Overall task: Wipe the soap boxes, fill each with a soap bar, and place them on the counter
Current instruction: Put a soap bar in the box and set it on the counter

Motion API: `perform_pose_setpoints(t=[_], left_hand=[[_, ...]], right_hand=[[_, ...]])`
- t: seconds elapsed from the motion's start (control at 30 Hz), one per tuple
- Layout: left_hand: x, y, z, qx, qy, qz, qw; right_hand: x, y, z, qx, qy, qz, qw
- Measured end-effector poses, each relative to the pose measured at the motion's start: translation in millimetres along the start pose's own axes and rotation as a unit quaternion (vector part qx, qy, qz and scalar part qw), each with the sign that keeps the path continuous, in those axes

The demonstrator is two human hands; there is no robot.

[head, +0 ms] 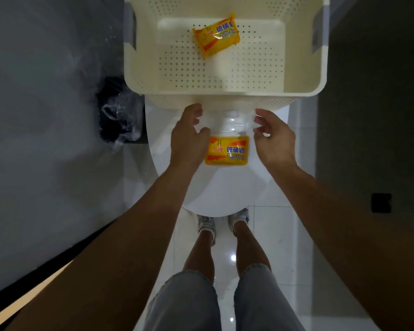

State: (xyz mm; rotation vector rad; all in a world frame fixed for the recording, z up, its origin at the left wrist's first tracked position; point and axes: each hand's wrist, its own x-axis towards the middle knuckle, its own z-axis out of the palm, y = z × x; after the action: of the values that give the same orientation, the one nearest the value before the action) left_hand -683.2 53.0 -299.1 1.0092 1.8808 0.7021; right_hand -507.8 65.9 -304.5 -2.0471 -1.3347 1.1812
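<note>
A clear plastic soap box [230,123] lies on the white toilet lid [225,187], and it is hard to make out against the white. A yellow wrapped soap bar [227,151] sits in its near half. The far clear half looks like the box's lid, folded open. My left hand [187,139] curls its fingers at the box's left side. My right hand [273,137] pinches the clear edge on the right side. A second yellow wrapped soap bar [216,35] lies inside the cream basket [304,89].
The perforated cream basket stands beyond the toilet lid, just past my fingers. A black bin [120,113] lined with a clear bag stands left of the toilet. A grey wall runs along the left, with white floor tiles [282,225] below.
</note>
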Motion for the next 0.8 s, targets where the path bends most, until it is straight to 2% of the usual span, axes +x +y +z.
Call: perform_pose_setpoints(t=[0.1,0.2,0.37,0.47,0.6,0.7,0.8], left_hand=[[-12,0,-6,-0.02,0.037,0.004,0.999],[-24,-9,-9,0.014,0.056,0.012,0.998],[-37,-29,-4,0.097,0.021,0.005,0.995],[-34,-36,0,0.101,-0.013,-0.017,0.995],[-27,-42,7,0.142,-0.047,-0.04,0.988],[-29,-42,9,0.111,-0.043,-0.045,0.992],[-34,-39,9,0.064,-0.05,-0.059,0.995]], right_hand=[[-6,7,-3,0.042,0.026,0.006,0.999],[-18,16,-4,0.097,0.039,0.004,0.995],[-35,35,1,0.076,0.039,0.015,0.996],[-36,37,7,0.067,0.036,0.053,0.996],[-32,32,12,0.014,-0.021,0.1,0.995],[-35,28,13,-0.007,-0.024,0.099,0.995],[-43,31,13,0.053,0.001,0.123,0.991]])
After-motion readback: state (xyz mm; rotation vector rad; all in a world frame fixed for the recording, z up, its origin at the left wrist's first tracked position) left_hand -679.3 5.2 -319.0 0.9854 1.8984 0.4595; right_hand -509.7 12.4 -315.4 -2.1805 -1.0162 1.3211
